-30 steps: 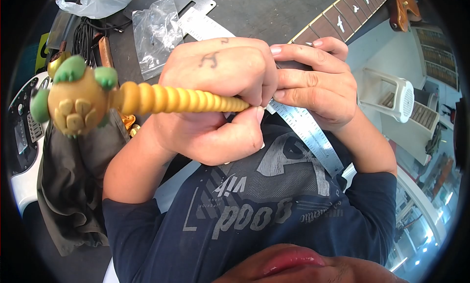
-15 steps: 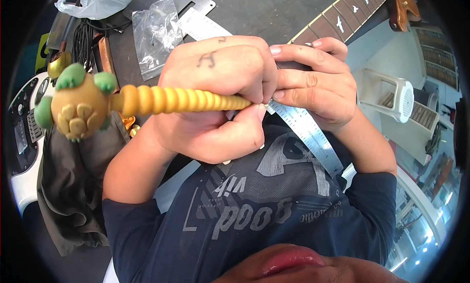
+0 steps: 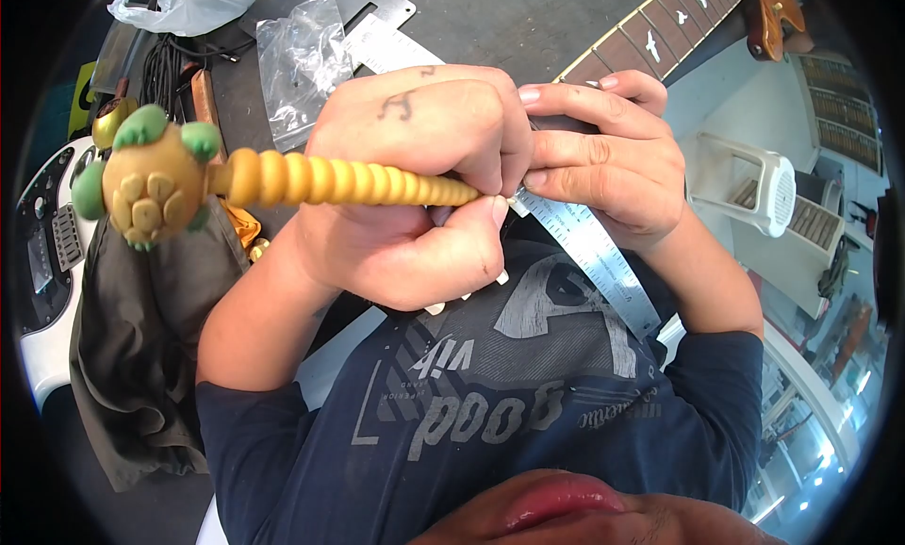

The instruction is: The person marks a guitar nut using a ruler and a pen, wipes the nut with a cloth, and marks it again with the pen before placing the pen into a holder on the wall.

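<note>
My left hand (image 3: 415, 168) is closed around a novelty pen (image 3: 330, 181) with a yellow ribbed barrel. A turtle-shaped topper with green flippers forms its end, towards the left. Its writing tip is hidden by my fingers. Close against it, my right hand (image 3: 603, 158) bends its fingers over a steel ruler (image 3: 594, 251), whose near end runs diagonally down towards my shirt. Its thumb is out of sight. A small white piece (image 3: 518, 204) shows between the two hands; I cannot tell what it is. A guitar neck (image 3: 650, 41) with bird inlays extends from behind my right fingers.
On the dark workbench (image 3: 490, 22) lie a clear plastic bag (image 3: 302, 69), a white bag (image 3: 184, 3), a flat metal plate (image 3: 382, 3) and dark cables (image 3: 165, 78). A white guitar (image 3: 57, 300) and dark cloth (image 3: 141, 347) are at the left. A white stool (image 3: 773, 196) stands at the right.
The pen's turtle end has risen slightly and shifted a little right, and my left hand has moved up slightly with it. My right hand and the ruler stay almost in place.
</note>
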Available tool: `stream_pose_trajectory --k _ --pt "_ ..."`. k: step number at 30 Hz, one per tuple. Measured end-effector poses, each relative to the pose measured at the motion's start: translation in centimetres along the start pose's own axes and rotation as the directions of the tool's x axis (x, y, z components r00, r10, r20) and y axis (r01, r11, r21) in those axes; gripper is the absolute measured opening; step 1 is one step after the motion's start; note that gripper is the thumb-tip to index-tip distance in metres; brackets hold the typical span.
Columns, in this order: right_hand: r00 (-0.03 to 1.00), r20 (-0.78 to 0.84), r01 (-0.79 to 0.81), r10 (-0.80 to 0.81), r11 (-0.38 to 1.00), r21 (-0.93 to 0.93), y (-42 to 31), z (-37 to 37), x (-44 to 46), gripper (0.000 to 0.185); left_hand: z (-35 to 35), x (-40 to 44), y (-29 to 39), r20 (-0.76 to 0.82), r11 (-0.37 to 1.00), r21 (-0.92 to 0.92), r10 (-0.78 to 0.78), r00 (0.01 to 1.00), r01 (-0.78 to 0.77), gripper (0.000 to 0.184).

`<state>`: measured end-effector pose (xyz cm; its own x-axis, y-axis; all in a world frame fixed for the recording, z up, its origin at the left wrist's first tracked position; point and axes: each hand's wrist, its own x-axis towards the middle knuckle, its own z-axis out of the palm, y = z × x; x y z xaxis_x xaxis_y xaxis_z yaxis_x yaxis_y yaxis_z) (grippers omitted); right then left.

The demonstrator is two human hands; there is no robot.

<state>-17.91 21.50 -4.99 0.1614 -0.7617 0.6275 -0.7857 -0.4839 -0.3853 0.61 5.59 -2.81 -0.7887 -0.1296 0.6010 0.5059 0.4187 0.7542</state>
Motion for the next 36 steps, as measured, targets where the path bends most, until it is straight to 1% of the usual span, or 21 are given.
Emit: stream_pose_trajectory --k 5,7,11,14,17,21,26,30,35,36 --pt "1.000 0.005 -0.003 0.003 1.000 0.006 -0.07 -0.16 0.04 0.007 0.18 0.26 -0.10 -0.001 0.999 0.006 0.034 0.999 -0.034 0.018" --pt "1.000 0.006 -0.002 0.002 1.000 0.005 -0.09 -0.19 0.05 0.007 0.07 0.16 0.03 0.013 1.000 0.006 0.022 1.000 -0.022 0.018" --pt "1.000 0.002 0.001 -0.001 1.000 0.002 -0.03 -0.11 -0.05 0.008 0.31 0.17 0.07 -0.015 1.000 0.007 0.003 1.000 -0.003 0.018" --pt "1.000 -0.002 -0.003 0.003 1.000 0.001 -0.13 -0.14 0.01 0.008 0.08 0.20 0.16 0.019 1.000 0.000 0.015 1.000 -0.015 0.018" --pt "1.000 0.000 -0.007 0.007 1.000 0.004 -0.15 -0.19 0.01 0.008 0.19 0.07 0.00 0.003 1.000 -0.028 0.009 1.000 -0.009 0.018" --pt "1.000 -0.004 -0.001 0.001 1.000 -0.002 -0.15 -0.19 0.04 0.008 0.14 0.14 0.06 0.016 1.000 0.003 0.024 1.000 -0.024 0.018" --pt "1.000 -0.001 -0.003 0.003 1.000 0.003 -0.16 -0.28 -0.01 0.008 0.29 0.19 0.15 -0.003 1.000 -0.005 -0.007 1.000 0.007 0.018" --pt "1.000 -0.010 0.005 -0.005 1.000 0.004 -0.12 -0.18 -0.03 0.007 0.17 0.12 0.11 0.015 1.000 -0.015 0.011 1.000 -0.010 0.018" --pt "1.000 -0.004 0.007 -0.007 1.000 0.004 -0.08 -0.31 -0.12 0.007 0.48 0.23 0.24 -0.017 1.000 0.007 -0.008 1.000 0.008 0.018" --pt "1.000 -0.003 0.008 -0.008 1.000 0.004 -0.06 -0.32 -0.13 0.007 0.42 0.22 0.22 -0.003 1.000 -0.004 -0.001 1.000 0.001 0.018"
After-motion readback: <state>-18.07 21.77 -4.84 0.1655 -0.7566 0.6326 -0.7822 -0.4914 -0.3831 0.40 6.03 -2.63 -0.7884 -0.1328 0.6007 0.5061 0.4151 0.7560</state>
